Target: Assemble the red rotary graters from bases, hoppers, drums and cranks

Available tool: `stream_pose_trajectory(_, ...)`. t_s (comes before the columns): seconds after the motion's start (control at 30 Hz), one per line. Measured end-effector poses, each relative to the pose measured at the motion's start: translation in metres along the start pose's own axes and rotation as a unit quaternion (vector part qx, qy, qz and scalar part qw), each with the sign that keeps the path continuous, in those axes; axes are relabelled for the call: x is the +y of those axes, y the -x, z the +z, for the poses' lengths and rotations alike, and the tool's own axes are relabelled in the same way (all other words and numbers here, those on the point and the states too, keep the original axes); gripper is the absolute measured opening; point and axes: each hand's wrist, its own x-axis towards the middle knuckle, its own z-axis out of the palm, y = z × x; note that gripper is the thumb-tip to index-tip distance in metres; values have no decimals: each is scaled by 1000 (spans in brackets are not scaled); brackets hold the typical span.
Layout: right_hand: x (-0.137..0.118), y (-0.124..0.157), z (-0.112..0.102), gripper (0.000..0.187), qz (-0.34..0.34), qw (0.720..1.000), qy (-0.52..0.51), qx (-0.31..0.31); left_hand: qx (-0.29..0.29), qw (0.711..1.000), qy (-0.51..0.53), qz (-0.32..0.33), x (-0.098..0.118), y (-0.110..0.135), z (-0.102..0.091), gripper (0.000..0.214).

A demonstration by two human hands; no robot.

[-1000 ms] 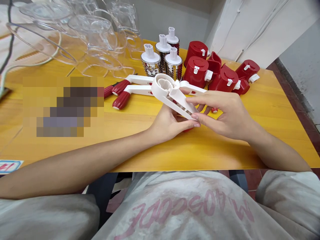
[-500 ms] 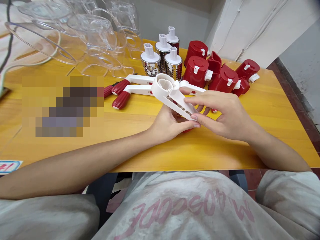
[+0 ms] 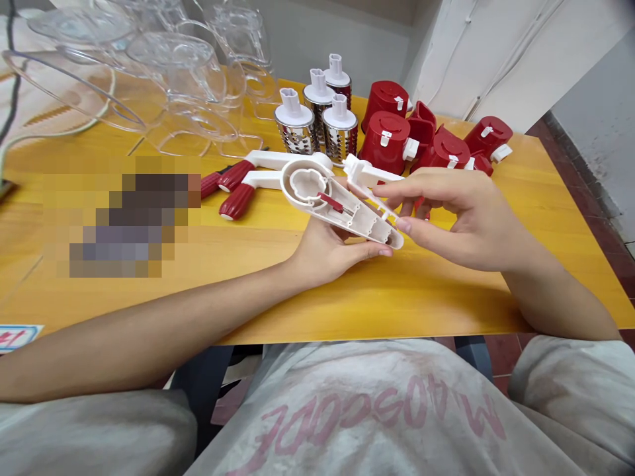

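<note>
My left hand (image 3: 330, 254) is closed around a white plastic crank arm (image 3: 370, 228), held tilted above the table with its hollow inside facing me. A small red slider (image 3: 331, 202) with a metal spring lies inside it, beside the ring-shaped end. Between the thumb and fingers of my right hand (image 3: 446, 215) is a slim white cover (image 3: 370, 193), apart from the crank arm and just to its right. Other white crank arms with red handles (image 3: 239, 200) lie on the table behind my left hand.
Several grater drums (image 3: 340, 129) with white tops stand at the back. Red grater housings (image 3: 387, 142) are grouped to their right. Clear plastic bodies (image 3: 173, 66) are piled at the back left. A blurred patch (image 3: 143, 211) covers something on the table (image 3: 238, 264) at left.
The white cover has come away from the crank arm, moving right with my right hand. The crank arm has turned toward me, and its inside with the red slider now shows.
</note>
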Motion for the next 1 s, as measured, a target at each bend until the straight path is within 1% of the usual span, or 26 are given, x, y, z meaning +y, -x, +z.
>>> stream_pose_trajectory(0.1, 0, -2, -5, 36, 47, 998, -45, -10, 21, 1000, -4, 8, 1, -2, 0, 78)
stream_pose_trajectory(0.17, 3, -4, -5, 39, 58, 994, -86, -24, 22, 1000, 3, 22, 0, -2, 0, 82)
stream_pose_trajectory(0.23, 8, -6, -3, 44, 55, 989, -130, -37, 9, 999, 15, 27, -1, -2, 0, 80)
stream_pose_trajectory(0.33, 15, -8, -2, 48, 54, 981, -180, -54, -15, 1000, 24, 3, -1, 0, 0, 73)
stream_pose_trajectory(0.47, 20, -10, -3, 44, 68, 970, -222, -71, -30, 999, 27, -28, 1, 3, 0, 65)
stream_pose_trajectory(0.57, 22, -11, -3, 40, 66, 962, -249, -89, -28, 999, 27, -25, 2, 3, 0, 59)
stream_pose_trajectory(0.67, 26, -12, -4, 39, 63, 959, -257, -100, -28, 999, 17, -26, 5, 4, -1, 58)
stream_pose_trajectory(0.8, 34, -13, -4, 43, 63, 959, -250, -119, -20, 999, 9, -36, 7, 4, -1, 61)
stream_pose_trajectory(1.0, 39, -15, -4, 45, 67, 951, -265, -145, -29, 999, 23, -31, 4, 5, 1, 60)
